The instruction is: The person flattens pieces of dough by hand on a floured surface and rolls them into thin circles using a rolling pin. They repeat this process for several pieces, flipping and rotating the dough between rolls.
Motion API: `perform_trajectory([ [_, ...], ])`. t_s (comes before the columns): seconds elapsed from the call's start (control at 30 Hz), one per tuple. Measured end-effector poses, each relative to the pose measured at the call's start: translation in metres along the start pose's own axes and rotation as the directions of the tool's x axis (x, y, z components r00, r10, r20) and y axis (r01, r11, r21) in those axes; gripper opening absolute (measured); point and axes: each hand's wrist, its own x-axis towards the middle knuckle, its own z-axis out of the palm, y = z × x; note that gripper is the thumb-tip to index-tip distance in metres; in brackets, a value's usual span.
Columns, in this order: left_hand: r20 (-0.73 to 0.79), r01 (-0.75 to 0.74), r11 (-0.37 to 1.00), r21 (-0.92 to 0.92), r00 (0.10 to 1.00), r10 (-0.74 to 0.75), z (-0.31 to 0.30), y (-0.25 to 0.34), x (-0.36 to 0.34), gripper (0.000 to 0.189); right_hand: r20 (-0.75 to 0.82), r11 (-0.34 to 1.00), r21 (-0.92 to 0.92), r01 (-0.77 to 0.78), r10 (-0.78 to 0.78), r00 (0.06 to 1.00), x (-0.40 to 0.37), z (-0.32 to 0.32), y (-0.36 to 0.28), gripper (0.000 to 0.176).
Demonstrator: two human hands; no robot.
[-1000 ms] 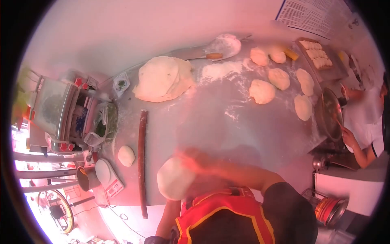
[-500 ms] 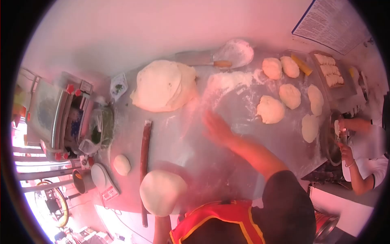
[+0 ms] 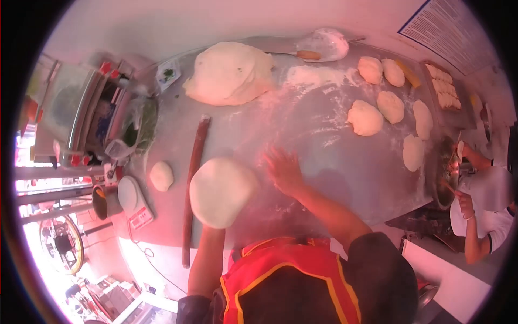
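Observation:
A flattened round of dough covers most of my left hand; only the wrist shows below its lower edge, and the fingers are hidden. The dough lies over that hand, above the near part of the table. My right hand is to the right of this round, palm down over the floury worktop, fingers spread and holding nothing. A long dark rolling pin lies just left of the dough round. Farther left, a small dough ball rests on the table.
A big dough mass sits at the back, beside scattered flour and a flour scoop. Several dough pieces lie right. A scale stands left. Another person's hand works over a pan.
My left hand has raised the dough round away from me, over the table. My right hand has come back toward me from the flour, fingers now spread. The view has tilted down.

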Motion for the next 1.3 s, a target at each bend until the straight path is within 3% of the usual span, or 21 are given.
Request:
perform_trajectory([
  [0.03,0.022,0.005,0.999,-0.036,1.0,-0.004,0.007,0.001,0.008,0.048,-0.031,0.959,0.265,-0.097,0.109,0.994,0.001,-0.004,-0.006,0.05],
  [0.1,0.076,0.038,0.992,-0.117,0.997,-0.029,0.023,-0.004,0.026,0.048,0.02,0.655,0.716,-0.242,0.327,0.945,-0.001,-0.016,-0.006,0.048],
  [0.2,0.18,0.152,0.964,-0.217,0.977,-0.114,0.05,-0.019,0.058,0.048,0.191,0.224,0.928,-0.299,0.404,0.895,0.003,-0.055,0.005,0.043],
  [0.3,0.228,0.286,0.934,-0.215,0.944,-0.237,0.052,-0.037,0.077,0.049,0.381,-0.273,0.917,-0.29,0.39,0.838,0.012,-0.08,0.011,0.04],
  [0.4,0.162,0.375,0.925,-0.067,0.918,-0.361,0.036,-0.063,0.08,0.049,0.291,0.153,0.881,-0.447,0.569,0.769,-0.005,-0.053,0.033,0.043],
  [0.5,0.015,0.342,0.878,0.335,0.93,-0.368,0.013,-0.084,0.066,0.048,0.279,0.359,0.726,-0.586,0.625,0.729,-0.033,-0.031,0.032,0.041],
  [0.57,-0.065,0.292,0.727,0.622,0.944,-0.324,-0.009,-0.091,0.049,0.047,0.323,0.336,0.745,-0.576,0.573,0.753,-0.055,-0.034,0.022,0.045],
  [0.6,-0.015,0.203,0.7,0.684,0.964,-0.266,-0.022,-0.096,0.04,0.044,0.345,0.324,0.754,-0.571,0.543,0.765,-0.059,-0.04,0.015,0.047],
  [0.67,0.089,0.028,0.613,0.789,0.983,-0.16,-0.053,-0.1,0.016,0.036,0.234,0.54,0.554,-0.634,0.63,0.741,-0.054,-0.048,0.003,0.052],
  [0.7,0.042,-0.015,0.512,0.859,0.998,-0.042,-0.055,-0.088,0.001,0.04,0.167,0.622,0.431,-0.654,0.657,0.735,-0.049,-0.047,0.0,0.055],
  [0.77,0.002,-0.062,0.276,0.959,0.977,0.212,-0.056,-0.059,-0.024,0.047,-0.181,0.902,0.196,-0.385,0.419,0.89,-0.033,-0.022,-0.006,0.062],
  [0.8,0.075,-0.125,0.127,0.984,0.937,0.343,-0.068,-0.047,-0.033,0.047,-0.323,0.969,0.03,-0.243,0.24,0.916,-0.023,-0.005,-0.009,0.066],
  [0.83,0.162,-0.165,-0.032,0.986,0.877,0.453,-0.083,-0.034,-0.042,0.047,-0.288,0.975,0.001,-0.223,0.214,0.933,-0.012,0.018,-0.014,0.068],
  [0.9,0.123,-0.049,-0.135,0.99,0.769,0.627,-0.1,-0.013,-0.058,0.049,-0.144,0.99,-0.003,-0.142,0.14,0.98,0.001,0.042,-0.05,0.071],
  [0.93,0.104,-0.014,-0.148,0.989,0.778,0.62,-0.119,-0.012,-0.064,0.05,-0.037,0.996,0.03,-0.084,0.085,0.996,0.004,0.039,-0.076,0.071],
  [1.03,0.006,0.105,-0.161,0.981,0.822,0.569,-0.178,-0.016,-0.076,0.05,0.034,0.972,0.102,0.214,-0.218,0.975,-0.018,0.034,-0.122,0.069],
  [1.1,-0.119,0.202,-0.113,0.973,0.855,0.505,-0.198,-0.019,-0.076,0.048,0.232,0.952,0.216,0.217,-0.266,0.936,-0.044,0.012,-0.117,0.069],
  [1.13,-0.087,0.166,-0.119,0.979,0.866,0.492,-0.2,-0.017,-0.077,0.045,0.33,0.94,0.269,0.209,-0.294,0.897,-0.057,0.001,-0.105,0.069],
  [1.23,-0.019,0.079,-0.121,0.989,0.902,0.431,-0.186,-0.01,-0.085,0.037,0.216,0.971,0.041,0.235,-0.239,0.947,-0.09,-0.011,-0.046,0.069],
  [1.3,0.009,0.041,-0.131,0.991,0.934,0.356,-0.156,-0.005,-0.095,0.033,0.067,0.974,0.206,-0.094,0.082,0.994,-0.092,-0.043,-0.039,0.072],
])
